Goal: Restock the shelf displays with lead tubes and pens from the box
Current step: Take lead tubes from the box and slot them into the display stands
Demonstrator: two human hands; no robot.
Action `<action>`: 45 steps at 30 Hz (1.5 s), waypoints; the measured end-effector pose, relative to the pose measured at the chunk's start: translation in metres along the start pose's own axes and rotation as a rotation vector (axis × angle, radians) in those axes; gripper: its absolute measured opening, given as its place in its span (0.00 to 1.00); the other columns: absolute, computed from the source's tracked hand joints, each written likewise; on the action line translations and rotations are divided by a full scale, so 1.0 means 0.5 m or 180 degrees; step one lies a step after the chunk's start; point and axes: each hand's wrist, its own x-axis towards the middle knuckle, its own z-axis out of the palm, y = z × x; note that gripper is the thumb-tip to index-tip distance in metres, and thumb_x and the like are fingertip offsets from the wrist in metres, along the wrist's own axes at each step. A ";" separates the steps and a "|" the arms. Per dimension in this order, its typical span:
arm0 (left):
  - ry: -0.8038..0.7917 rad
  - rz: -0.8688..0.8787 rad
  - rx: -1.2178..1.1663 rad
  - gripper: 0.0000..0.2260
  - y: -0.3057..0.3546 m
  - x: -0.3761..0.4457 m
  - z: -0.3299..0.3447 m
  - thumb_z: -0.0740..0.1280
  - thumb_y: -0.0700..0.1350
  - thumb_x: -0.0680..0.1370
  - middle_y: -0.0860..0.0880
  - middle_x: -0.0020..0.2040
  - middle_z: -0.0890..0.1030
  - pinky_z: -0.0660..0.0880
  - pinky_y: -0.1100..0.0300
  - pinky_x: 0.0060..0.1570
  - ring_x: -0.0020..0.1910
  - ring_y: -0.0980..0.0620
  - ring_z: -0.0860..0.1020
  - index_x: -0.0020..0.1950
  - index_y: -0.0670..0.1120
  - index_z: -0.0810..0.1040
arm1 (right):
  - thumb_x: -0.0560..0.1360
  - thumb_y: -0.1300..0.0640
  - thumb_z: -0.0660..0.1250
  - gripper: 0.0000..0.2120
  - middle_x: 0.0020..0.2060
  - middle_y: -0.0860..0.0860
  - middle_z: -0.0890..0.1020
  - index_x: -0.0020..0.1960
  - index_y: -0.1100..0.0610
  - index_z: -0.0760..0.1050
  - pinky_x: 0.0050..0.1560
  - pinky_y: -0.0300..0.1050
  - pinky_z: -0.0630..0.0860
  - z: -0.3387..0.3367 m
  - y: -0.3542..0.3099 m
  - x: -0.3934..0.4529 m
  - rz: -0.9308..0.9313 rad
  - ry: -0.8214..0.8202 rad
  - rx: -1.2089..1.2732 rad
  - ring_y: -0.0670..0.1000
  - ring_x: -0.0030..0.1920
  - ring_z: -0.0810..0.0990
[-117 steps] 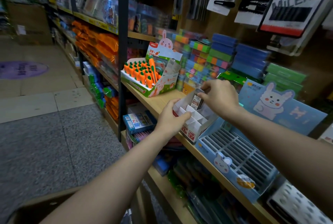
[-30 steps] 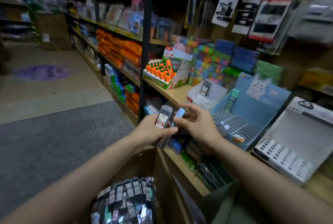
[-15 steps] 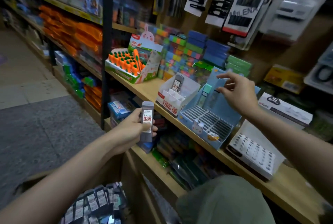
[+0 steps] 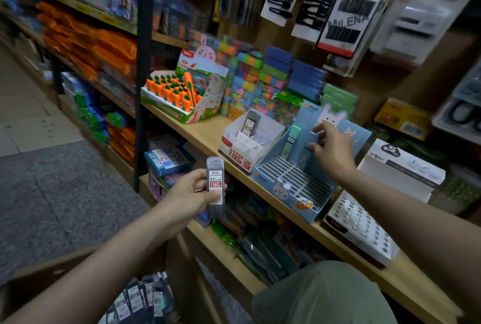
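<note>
Left hand (image 4: 187, 193): grips a grey lead tube (image 4: 215, 188) at centre frame, not yet shelved
Right hand (image 4: 331, 147): pinches a tube into the blue display (image 4: 294, 180), right of centre
Done: white display (image 4: 247, 146) holds one tube; blue one has a green tube (image 4: 291, 142)
Left: most slots bare; box (image 4: 141, 300), lower left, seems full
Around: carrot pens (image 4: 173, 89) upper centre; nothing seems to block the slots
</note>
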 end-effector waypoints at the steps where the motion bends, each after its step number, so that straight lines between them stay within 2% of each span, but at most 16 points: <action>1: 0.0019 0.0000 0.0013 0.17 0.001 -0.001 0.001 0.69 0.34 0.75 0.51 0.54 0.84 0.80 0.63 0.42 0.53 0.55 0.82 0.60 0.50 0.77 | 0.75 0.65 0.70 0.14 0.50 0.57 0.81 0.58 0.55 0.73 0.52 0.53 0.78 0.002 0.001 0.000 0.0038 0.0041 0.0047 0.55 0.50 0.79; 4: 0.0063 -0.0021 0.0077 0.16 0.005 -0.008 0.005 0.68 0.34 0.75 0.51 0.53 0.84 0.80 0.63 0.42 0.53 0.55 0.82 0.59 0.50 0.78 | 0.76 0.65 0.69 0.13 0.52 0.56 0.81 0.59 0.55 0.74 0.51 0.47 0.75 0.009 0.002 -0.007 0.0158 0.0136 0.0182 0.53 0.50 0.78; 9: 0.0046 -0.0031 0.0196 0.17 0.008 -0.019 0.014 0.68 0.33 0.75 0.52 0.52 0.84 0.80 0.57 0.48 0.53 0.55 0.83 0.59 0.51 0.77 | 0.76 0.62 0.69 0.14 0.55 0.60 0.80 0.61 0.57 0.75 0.55 0.60 0.77 0.009 0.000 -0.007 0.0038 0.0051 -0.0352 0.61 0.53 0.79; 13: 0.0053 -0.0010 0.0249 0.17 0.013 -0.028 0.017 0.67 0.33 0.76 0.50 0.53 0.84 0.80 0.58 0.48 0.53 0.54 0.82 0.60 0.50 0.76 | 0.76 0.60 0.70 0.18 0.60 0.59 0.74 0.65 0.59 0.75 0.57 0.60 0.75 0.004 0.003 -0.011 -0.0154 -0.0026 -0.0906 0.65 0.56 0.76; 16: 0.0090 0.0004 0.0229 0.17 0.015 -0.029 0.016 0.67 0.33 0.76 0.49 0.54 0.84 0.80 0.59 0.47 0.53 0.54 0.82 0.61 0.48 0.76 | 0.75 0.63 0.70 0.21 0.57 0.61 0.78 0.67 0.59 0.74 0.59 0.60 0.75 0.008 0.010 -0.022 -0.0092 -0.0199 -0.0776 0.64 0.57 0.77; 19: 0.0076 0.0042 0.0199 0.17 0.016 -0.027 0.014 0.68 0.34 0.76 0.51 0.53 0.85 0.80 0.62 0.43 0.52 0.56 0.83 0.61 0.49 0.75 | 0.75 0.61 0.71 0.28 0.56 0.60 0.80 0.72 0.57 0.67 0.58 0.58 0.76 0.011 0.004 -0.036 -0.0038 -0.0340 -0.0563 0.61 0.56 0.78; 21: 0.0022 0.0109 0.0230 0.17 0.018 -0.025 0.010 0.68 0.36 0.76 0.53 0.53 0.85 0.79 0.61 0.45 0.54 0.56 0.82 0.62 0.51 0.74 | 0.76 0.58 0.70 0.32 0.55 0.57 0.78 0.76 0.53 0.61 0.57 0.58 0.77 0.013 -0.015 -0.051 -0.0113 -0.0216 -0.0406 0.57 0.54 0.78; 24: -0.0094 0.0339 0.0373 0.18 0.019 -0.022 0.002 0.68 0.39 0.77 0.52 0.55 0.84 0.77 0.56 0.53 0.58 0.55 0.80 0.64 0.54 0.74 | 0.77 0.55 0.68 0.23 0.49 0.48 0.79 0.71 0.50 0.67 0.49 0.49 0.82 0.024 -0.084 -0.086 -0.0493 -0.0075 0.0341 0.46 0.45 0.80; 27: -0.0091 0.0483 0.0473 0.17 0.019 -0.020 -0.001 0.69 0.42 0.77 0.51 0.57 0.83 0.75 0.50 0.59 0.59 0.54 0.80 0.63 0.57 0.76 | 0.76 0.47 0.68 0.14 0.46 0.46 0.82 0.61 0.48 0.75 0.42 0.43 0.83 0.046 -0.181 -0.124 -0.0716 -0.1063 0.1129 0.43 0.41 0.83; 30: -0.0046 0.0622 0.0695 0.13 0.016 -0.020 -0.004 0.69 0.43 0.77 0.52 0.56 0.84 0.76 0.47 0.59 0.58 0.53 0.81 0.57 0.60 0.79 | 0.75 0.50 0.71 0.11 0.47 0.47 0.83 0.56 0.49 0.79 0.46 0.48 0.82 0.070 -0.238 -0.141 -0.0902 -0.1391 0.0991 0.46 0.43 0.83; 33: 0.0210 0.0805 0.1007 0.11 0.020 -0.020 -0.008 0.69 0.43 0.77 0.56 0.51 0.84 0.77 0.52 0.56 0.54 0.57 0.81 0.52 0.60 0.80 | 0.74 0.54 0.73 0.08 0.46 0.50 0.84 0.53 0.52 0.80 0.47 0.53 0.82 0.063 -0.240 -0.117 -0.0841 -0.1522 0.0940 0.50 0.42 0.84; 35: 0.0585 0.0912 0.1202 0.08 0.029 -0.012 -0.017 0.69 0.45 0.77 0.59 0.50 0.83 0.77 0.55 0.53 0.52 0.61 0.80 0.52 0.59 0.79 | 0.73 0.55 0.73 0.07 0.44 0.49 0.84 0.50 0.49 0.79 0.43 0.48 0.83 0.036 -0.227 -0.068 -0.0738 -0.1350 0.1025 0.47 0.39 0.85; 38: 0.1126 0.0734 0.1396 0.09 0.051 0.021 -0.015 0.70 0.50 0.76 0.57 0.54 0.79 0.78 0.55 0.48 0.53 0.56 0.79 0.55 0.56 0.76 | 0.73 0.57 0.74 0.07 0.42 0.49 0.83 0.49 0.49 0.79 0.33 0.28 0.76 -0.008 -0.199 0.040 -0.0484 -0.0625 0.1132 0.38 0.32 0.82; 41: 0.1397 0.0521 0.1546 0.19 0.074 0.080 0.022 0.73 0.53 0.73 0.52 0.62 0.73 0.78 0.48 0.55 0.57 0.55 0.74 0.61 0.53 0.72 | 0.73 0.54 0.75 0.10 0.41 0.47 0.81 0.54 0.53 0.81 0.24 0.22 0.65 -0.015 -0.176 0.124 -0.0454 -0.0157 0.0621 0.34 0.27 0.75; 43: 0.1359 0.0477 0.1553 0.29 0.083 0.120 0.056 0.74 0.55 0.71 0.50 0.67 0.68 0.75 0.47 0.61 0.63 0.53 0.70 0.68 0.51 0.69 | 0.73 0.54 0.74 0.11 0.42 0.48 0.79 0.55 0.54 0.81 0.25 0.21 0.64 0.008 -0.165 0.157 -0.0495 -0.0101 0.0476 0.34 0.30 0.73; 45: 0.1271 0.0494 0.1549 0.37 0.082 0.155 0.085 0.75 0.57 0.70 0.50 0.73 0.63 0.69 0.52 0.67 0.69 0.51 0.66 0.74 0.49 0.63 | 0.73 0.55 0.74 0.11 0.43 0.50 0.80 0.55 0.54 0.82 0.25 0.22 0.65 0.038 -0.159 0.178 -0.0484 -0.0012 0.0494 0.40 0.34 0.75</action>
